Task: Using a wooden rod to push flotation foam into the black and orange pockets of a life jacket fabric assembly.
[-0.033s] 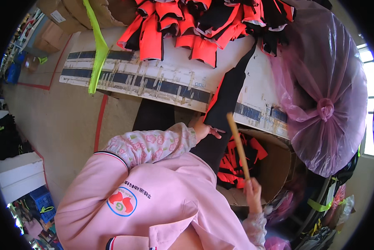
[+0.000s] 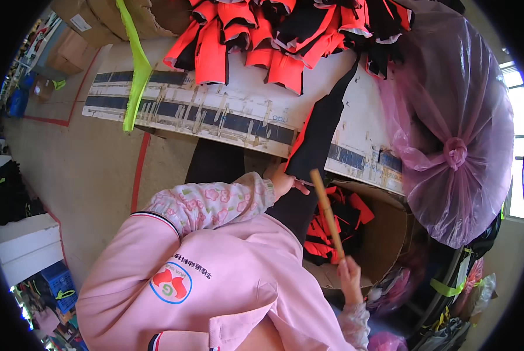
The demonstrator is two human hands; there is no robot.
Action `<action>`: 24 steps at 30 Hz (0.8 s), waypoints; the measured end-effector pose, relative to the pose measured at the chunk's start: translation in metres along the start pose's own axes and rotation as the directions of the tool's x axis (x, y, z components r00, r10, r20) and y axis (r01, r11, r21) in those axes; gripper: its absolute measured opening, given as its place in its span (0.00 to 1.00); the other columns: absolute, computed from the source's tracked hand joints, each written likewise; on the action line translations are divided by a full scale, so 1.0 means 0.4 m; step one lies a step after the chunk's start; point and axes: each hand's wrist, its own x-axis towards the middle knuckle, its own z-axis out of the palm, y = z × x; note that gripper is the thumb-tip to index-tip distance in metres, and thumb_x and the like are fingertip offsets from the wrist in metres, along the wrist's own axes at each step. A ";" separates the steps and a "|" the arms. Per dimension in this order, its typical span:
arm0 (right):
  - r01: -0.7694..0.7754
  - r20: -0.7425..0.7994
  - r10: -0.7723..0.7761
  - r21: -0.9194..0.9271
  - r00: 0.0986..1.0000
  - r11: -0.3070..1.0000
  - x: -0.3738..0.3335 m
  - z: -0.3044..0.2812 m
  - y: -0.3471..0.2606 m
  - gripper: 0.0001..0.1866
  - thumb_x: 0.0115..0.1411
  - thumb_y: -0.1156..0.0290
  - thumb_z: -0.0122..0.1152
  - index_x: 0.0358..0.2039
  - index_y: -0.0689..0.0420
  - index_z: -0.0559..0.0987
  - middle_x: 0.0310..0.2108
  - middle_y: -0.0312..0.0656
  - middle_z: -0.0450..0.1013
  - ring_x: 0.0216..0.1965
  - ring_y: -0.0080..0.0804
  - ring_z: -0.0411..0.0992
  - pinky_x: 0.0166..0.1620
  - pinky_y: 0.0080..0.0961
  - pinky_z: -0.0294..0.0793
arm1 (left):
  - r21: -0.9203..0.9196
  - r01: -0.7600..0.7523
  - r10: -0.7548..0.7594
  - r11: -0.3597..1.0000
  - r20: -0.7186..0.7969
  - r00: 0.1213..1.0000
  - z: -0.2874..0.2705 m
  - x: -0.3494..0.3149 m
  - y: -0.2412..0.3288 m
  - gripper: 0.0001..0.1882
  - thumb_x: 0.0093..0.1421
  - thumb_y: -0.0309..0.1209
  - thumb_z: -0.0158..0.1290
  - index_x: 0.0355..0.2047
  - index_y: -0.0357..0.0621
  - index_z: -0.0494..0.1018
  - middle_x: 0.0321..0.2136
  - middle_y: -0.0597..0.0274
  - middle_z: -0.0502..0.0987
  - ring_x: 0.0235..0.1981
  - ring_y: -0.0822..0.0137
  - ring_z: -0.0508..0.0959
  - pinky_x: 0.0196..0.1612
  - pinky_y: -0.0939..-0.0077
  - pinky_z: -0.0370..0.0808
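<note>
My left hand is closed on the near end of a long black fabric piece with a bright orange edge. The piece stretches away from it over the edge of a white table. In my right hand, fingers wrapped round its lower end, is a thin wooden stick. It tilts up and left, its upper tip close to the right of my left hand. Part of the left fingers is hidden by the fabric.
Many orange and black fabric pieces lie heaped at the table's far side. Below its edge, an open cardboard box holds more. A large pink plastic bag bulges at the right. One neon-yellow strip hangs over the table's left part.
My right hand and the wooden stick have shifted slightly down and to the left. My left hand stays on the black fabric piece.
</note>
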 end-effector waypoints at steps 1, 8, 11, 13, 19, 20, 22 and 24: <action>-0.053 0.036 0.053 -0.007 0.998 0.999 -0.025 0.012 0.028 0.14 0.64 0.63 0.46 0.27 0.58 0.74 0.12 0.26 0.60 0.15 0.12 0.56 0.18 0.14 0.55 | 0.018 -0.020 0.020 1.000 -0.001 1.000 -0.007 0.005 -0.009 0.14 0.62 0.35 0.43 0.39 0.38 0.71 0.31 0.53 0.76 0.29 0.61 0.78 0.31 0.69 0.78; -0.147 0.093 0.132 0.171 0.987 0.974 -0.013 0.118 -0.019 0.15 0.65 0.63 0.43 0.27 0.58 0.72 0.12 0.26 0.59 0.13 0.12 0.54 0.16 0.12 0.51 | 0.051 -0.062 0.062 0.997 0.001 0.998 0.009 0.001 -0.001 0.11 0.60 0.33 0.44 0.33 0.37 0.72 0.27 0.54 0.76 0.27 0.61 0.78 0.27 0.69 0.77; -0.215 0.102 0.205 0.098 0.973 0.972 0.034 0.151 -0.060 0.15 0.64 0.62 0.45 0.26 0.59 0.72 0.12 0.30 0.61 0.14 0.15 0.58 0.18 0.15 0.56 | 0.217 -0.026 0.040 0.976 -0.061 0.997 0.021 -0.008 0.002 0.11 0.60 0.29 0.42 0.31 0.38 0.72 0.28 0.54 0.76 0.26 0.62 0.78 0.22 0.70 0.76; -0.121 0.017 0.122 -0.041 0.992 0.992 0.076 0.173 -0.111 0.15 0.64 0.63 0.45 0.25 0.59 0.71 0.12 0.31 0.61 0.13 0.16 0.59 0.18 0.17 0.57 | 0.232 -0.041 0.054 0.972 -0.048 0.997 0.016 -0.006 -0.009 0.10 0.58 0.25 0.40 0.31 0.38 0.72 0.27 0.55 0.76 0.22 0.63 0.77 0.17 0.75 0.73; 0.042 -0.049 -0.041 0.018 0.998 0.999 0.231 0.268 -0.207 0.16 0.65 0.63 0.41 0.23 0.58 0.68 0.11 0.32 0.61 0.08 0.18 0.56 0.12 0.18 0.53 | 0.331 -0.019 0.056 0.943 -0.103 0.993 0.026 -0.013 -0.006 0.09 0.54 0.18 0.41 0.32 0.36 0.71 0.24 0.55 0.75 0.17 0.65 0.75 0.13 0.76 0.70; 0.039 -0.050 -0.038 0.021 0.998 0.999 0.260 0.278 -0.227 0.16 0.65 0.63 0.41 0.23 0.58 0.68 0.11 0.32 0.61 0.08 0.18 0.56 0.12 0.18 0.53 | 0.334 -0.016 0.053 0.943 -0.102 0.993 0.026 -0.012 -0.005 0.09 0.54 0.18 0.41 0.32 0.36 0.71 0.24 0.55 0.75 0.17 0.65 0.75 0.13 0.76 0.70; -0.025 0.007 0.024 0.228 1.000 0.973 0.304 0.297 -0.255 0.16 0.66 0.62 0.40 0.25 0.57 0.68 0.11 0.31 0.58 0.07 0.17 0.53 0.10 0.18 0.49 | 0.462 0.101 -0.043 0.881 -0.135 0.990 0.051 -0.035 0.044 0.08 0.54 0.17 0.43 0.33 0.35 0.71 0.24 0.55 0.74 0.20 0.65 0.76 0.17 0.74 0.74; -0.125 0.145 0.068 0.434 0.987 0.892 0.310 0.322 -0.298 0.15 0.66 0.61 0.40 0.26 0.56 0.67 0.10 0.30 0.56 0.07 0.16 0.50 0.10 0.17 0.47 | 0.362 0.039 0.001 0.931 -0.110 0.994 0.005 0.012 -0.032 0.07 0.55 0.18 0.44 0.33 0.35 0.71 0.24 0.55 0.74 0.21 0.64 0.76 0.20 0.74 0.76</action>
